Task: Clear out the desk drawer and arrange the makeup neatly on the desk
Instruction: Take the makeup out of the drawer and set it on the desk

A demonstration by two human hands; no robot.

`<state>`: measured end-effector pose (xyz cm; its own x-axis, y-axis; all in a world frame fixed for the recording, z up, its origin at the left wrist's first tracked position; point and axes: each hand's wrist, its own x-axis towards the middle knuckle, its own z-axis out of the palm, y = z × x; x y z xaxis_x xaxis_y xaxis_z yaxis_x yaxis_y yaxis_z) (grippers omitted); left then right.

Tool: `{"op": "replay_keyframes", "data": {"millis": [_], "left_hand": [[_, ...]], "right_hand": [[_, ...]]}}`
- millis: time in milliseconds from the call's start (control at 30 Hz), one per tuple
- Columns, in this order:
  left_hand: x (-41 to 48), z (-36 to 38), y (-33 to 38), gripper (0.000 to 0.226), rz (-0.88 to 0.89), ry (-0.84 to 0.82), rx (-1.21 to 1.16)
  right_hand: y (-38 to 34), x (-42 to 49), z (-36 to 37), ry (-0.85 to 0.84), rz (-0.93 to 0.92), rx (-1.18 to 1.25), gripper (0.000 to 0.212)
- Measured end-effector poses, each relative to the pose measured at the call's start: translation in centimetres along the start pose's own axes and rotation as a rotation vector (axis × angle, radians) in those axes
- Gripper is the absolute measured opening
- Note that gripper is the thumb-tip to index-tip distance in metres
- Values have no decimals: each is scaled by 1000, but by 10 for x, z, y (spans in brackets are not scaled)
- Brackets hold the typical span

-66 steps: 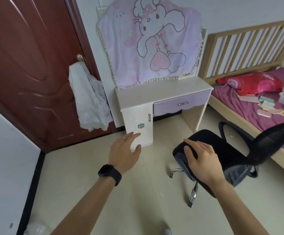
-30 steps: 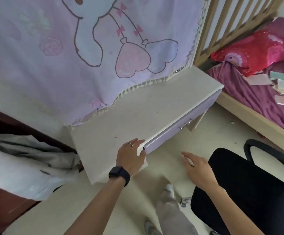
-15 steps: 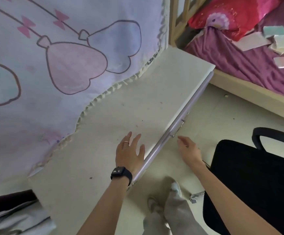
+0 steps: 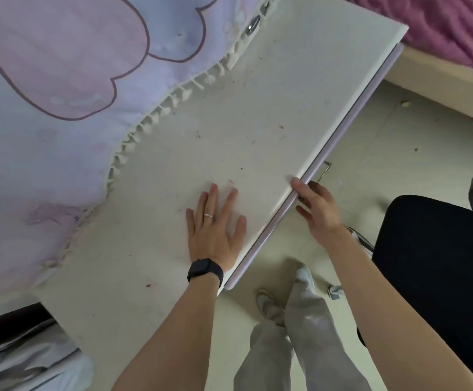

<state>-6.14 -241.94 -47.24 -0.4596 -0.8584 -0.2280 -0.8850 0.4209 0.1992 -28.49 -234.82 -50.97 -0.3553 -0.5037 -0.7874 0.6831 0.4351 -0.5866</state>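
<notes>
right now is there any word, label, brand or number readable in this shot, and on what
None can be read.
Pink and lilac cartoon cloth: drawn shapes only, no lettering.
Black smartwatch: dark face, nothing shown.
White desk top: only specks and stains, no label.

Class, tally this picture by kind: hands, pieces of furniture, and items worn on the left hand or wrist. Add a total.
Hands: 2 (left hand, right hand)
Furniture: 3 (desk, chair, bed)
Worn items: 2 (watch, ring)
Total: 7
</notes>
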Motion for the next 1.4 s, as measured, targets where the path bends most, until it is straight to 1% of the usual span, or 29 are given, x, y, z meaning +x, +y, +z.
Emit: {"op": "replay_keyframes", "data": {"millis": [200, 300, 467, 500, 633, 700, 733, 800, 833, 900, 1033, 1133, 1200, 1267, 1400], "left_hand": [[1, 3, -3, 57, -11, 21, -22], [1, 5, -5, 57, -5, 13, -26], [2, 8, -6, 57, 3, 38, -9], [2, 9, -6, 57, 4, 40, -9], [3, 11, -6, 57, -1, 56, -12], [3, 12, -6, 57, 9, 65, -7], [2, 13, -6, 58, 13, 72, -5], [2, 14, -7, 58, 17, 89, -1], [3, 15, -8, 58, 19, 94, -2], [4, 16, -8, 58, 25, 101, -6], [3, 15, -9, 59, 33, 99, -9], [3, 13, -9, 58, 34, 90, -4], [2, 12, -8, 59, 39, 77, 5], [2, 12, -6, 61, 45, 62, 33], [0, 7, 2, 63, 78, 80, 130]], "right_hand": [[-2, 9, -1, -26, -7, 90, 92], [-2, 9, -7, -19, -23, 48, 83], [4, -1, -31, 18, -31, -24, 78], [3, -4, -33, 34, -29, -45, 80], [2, -18, -24, 132, 6, -284, 101], [8, -26, -9, 110, 18, -400, 111], [12, -30, -2, 110, 16, -475, 111], [17, -33, 11, 168, 10, -573, 100], [18, -34, 14, 196, 10, -572, 95], [18, -35, 16, 221, 6, -526, 92], [16, -36, 17, 220, -17, -446, 85], [14, -40, 15, 219, -7, -445, 80], [15, -44, 7, 222, 9, -448, 80], [17, -47, -3, 216, 11, -449, 81], [20, -53, -21, 210, -26, -427, 67]]}}
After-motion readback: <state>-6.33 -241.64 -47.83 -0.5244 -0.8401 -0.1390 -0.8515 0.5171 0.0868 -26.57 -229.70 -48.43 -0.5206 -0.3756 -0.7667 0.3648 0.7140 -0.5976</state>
